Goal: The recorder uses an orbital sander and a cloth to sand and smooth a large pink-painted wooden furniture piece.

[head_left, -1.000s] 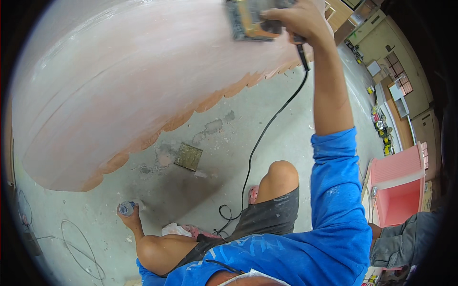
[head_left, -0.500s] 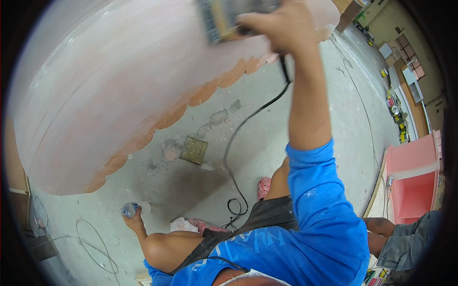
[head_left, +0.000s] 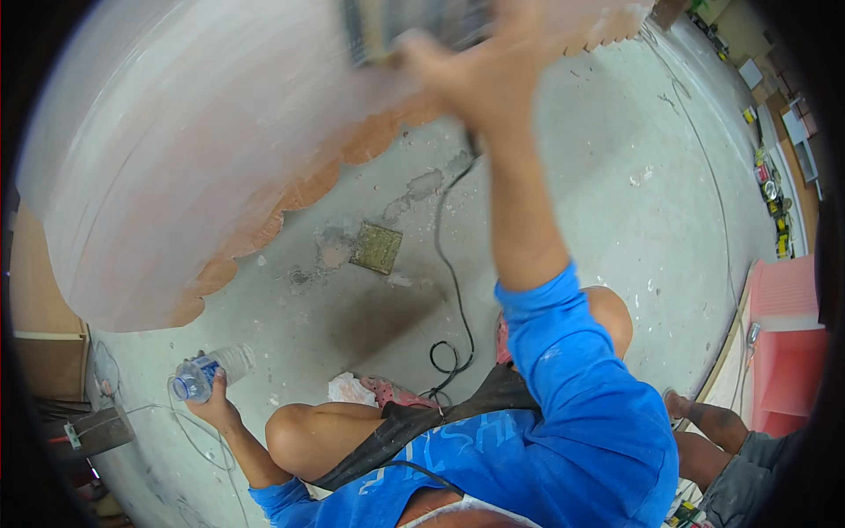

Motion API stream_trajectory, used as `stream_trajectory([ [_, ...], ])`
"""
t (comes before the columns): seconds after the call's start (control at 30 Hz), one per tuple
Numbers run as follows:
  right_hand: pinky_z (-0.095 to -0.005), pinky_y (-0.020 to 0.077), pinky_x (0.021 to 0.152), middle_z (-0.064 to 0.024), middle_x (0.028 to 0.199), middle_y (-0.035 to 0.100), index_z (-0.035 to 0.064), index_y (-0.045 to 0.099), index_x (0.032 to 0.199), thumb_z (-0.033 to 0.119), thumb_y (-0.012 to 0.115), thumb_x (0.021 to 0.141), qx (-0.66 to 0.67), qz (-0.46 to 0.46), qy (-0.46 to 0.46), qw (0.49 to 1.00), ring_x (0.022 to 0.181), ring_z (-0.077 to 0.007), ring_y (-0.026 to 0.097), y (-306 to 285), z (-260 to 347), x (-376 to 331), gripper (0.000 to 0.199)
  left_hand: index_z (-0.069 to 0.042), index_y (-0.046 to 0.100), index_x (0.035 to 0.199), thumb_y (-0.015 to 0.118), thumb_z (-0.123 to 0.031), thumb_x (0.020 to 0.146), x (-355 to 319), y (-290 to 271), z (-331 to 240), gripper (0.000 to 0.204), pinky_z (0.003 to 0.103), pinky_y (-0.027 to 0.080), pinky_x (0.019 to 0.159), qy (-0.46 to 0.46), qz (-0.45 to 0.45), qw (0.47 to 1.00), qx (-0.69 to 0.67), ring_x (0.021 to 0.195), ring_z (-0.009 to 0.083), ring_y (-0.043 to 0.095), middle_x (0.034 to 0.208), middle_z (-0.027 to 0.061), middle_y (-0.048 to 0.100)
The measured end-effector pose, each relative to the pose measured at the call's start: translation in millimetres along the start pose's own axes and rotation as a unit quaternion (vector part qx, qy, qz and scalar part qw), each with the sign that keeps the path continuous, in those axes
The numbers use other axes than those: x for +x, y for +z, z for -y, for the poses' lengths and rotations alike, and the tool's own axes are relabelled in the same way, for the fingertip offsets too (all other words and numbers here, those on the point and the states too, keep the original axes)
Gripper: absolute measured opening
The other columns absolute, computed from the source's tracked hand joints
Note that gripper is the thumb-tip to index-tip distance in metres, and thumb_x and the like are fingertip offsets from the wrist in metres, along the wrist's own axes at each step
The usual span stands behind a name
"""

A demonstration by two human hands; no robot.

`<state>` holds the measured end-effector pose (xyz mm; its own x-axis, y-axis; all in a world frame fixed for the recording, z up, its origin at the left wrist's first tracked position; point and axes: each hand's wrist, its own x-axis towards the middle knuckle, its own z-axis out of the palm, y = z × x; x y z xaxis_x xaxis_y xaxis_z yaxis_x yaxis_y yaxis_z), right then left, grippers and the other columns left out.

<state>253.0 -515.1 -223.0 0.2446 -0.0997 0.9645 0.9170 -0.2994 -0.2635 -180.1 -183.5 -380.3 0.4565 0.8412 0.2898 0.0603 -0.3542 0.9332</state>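
The left hand [head_left: 214,403] is closed around a plastic bottle [head_left: 204,372] low near the floor; the right hand [head_left: 488,75] grips a sander [head_left: 414,25] on the round pink panel [head_left: 202,150]; keep it flat, pressure even

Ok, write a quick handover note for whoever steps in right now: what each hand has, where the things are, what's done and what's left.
Right hand: raised, gripping a corded power sander against the big pale-pink scallop-edged panel; the picture is blurred there.
Left hand: low by the floor, holding a clear plastic water bottle.
The black power cord hangs from the sander and coils on the concrete floor beside the knee.
Done: panel face looks pale and dusty, though how much is sanded cannot be told.
Left: the scalloped edge looks darker, orange.
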Motion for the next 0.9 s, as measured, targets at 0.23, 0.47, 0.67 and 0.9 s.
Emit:
stream_trajectory([
  [0.23,-0.0404,0.0489,0.083,-0.0160,0.123,0.052,0.0314,0.069,0.116,0.008,0.078,0.065,0.045,0.090,-0.017,0.995,0.105,-0.0332,0.055,29,89,-113,0.057,0.007,0.047,0.134,0.073,0.004,0.078,21,76,-77,0.062,0.043,0.044,0.106,0.115,0.066,0.991,0.028,0.121,0.0319,0.059,0.129,0.0224,0.059],
  [0.47,-0.0438,0.0494,0.087,-0.0172,0.123,0.051,0.0238,0.064,0.124,0.004,0.083,0.059,0.026,-0.053,0.052,0.997,0.110,-0.0350,0.054,-2,-3,-113,0.071,0.000,0.036,0.141,0.079,-0.008,0.076,-2,148,-149,0.078,0.045,0.049,0.100,0.129,0.157,0.978,0.053,0.111,0.0327,0.064,0.120,0.0202,0.060],
  [0.67,-0.0458,0.0459,0.098,-0.0167,0.123,0.050,0.0082,0.054,0.130,0.011,0.085,0.062,0.042,-0.162,0.236,0.957,0.114,-0.0347,0.052,-46,-127,-87,0.075,-0.003,0.030,0.142,0.081,-0.011,0.071,-12,214,-203,0.088,0.040,0.052,0.092,0.097,0.271,0.954,0.083,0.103,0.0255,0.064,0.117,0.0169,0.059],
  [0.9,-0.0430,0.0455,0.102,-0.0174,0.128,0.047,0.0075,0.049,0.135,0.011,0.087,0.066,0.102,-0.210,0.432,0.871,0.121,-0.0334,0.050,-70,-157,-90,0.079,-0.004,0.028,0.141,0.079,-0.013,0.073,-3,287,-244,0.085,0.038,0.052,0.090,0.222,0.311,0.908,0.174,0.100,0.0246,0.063,0.116,0.0159,0.058],
])
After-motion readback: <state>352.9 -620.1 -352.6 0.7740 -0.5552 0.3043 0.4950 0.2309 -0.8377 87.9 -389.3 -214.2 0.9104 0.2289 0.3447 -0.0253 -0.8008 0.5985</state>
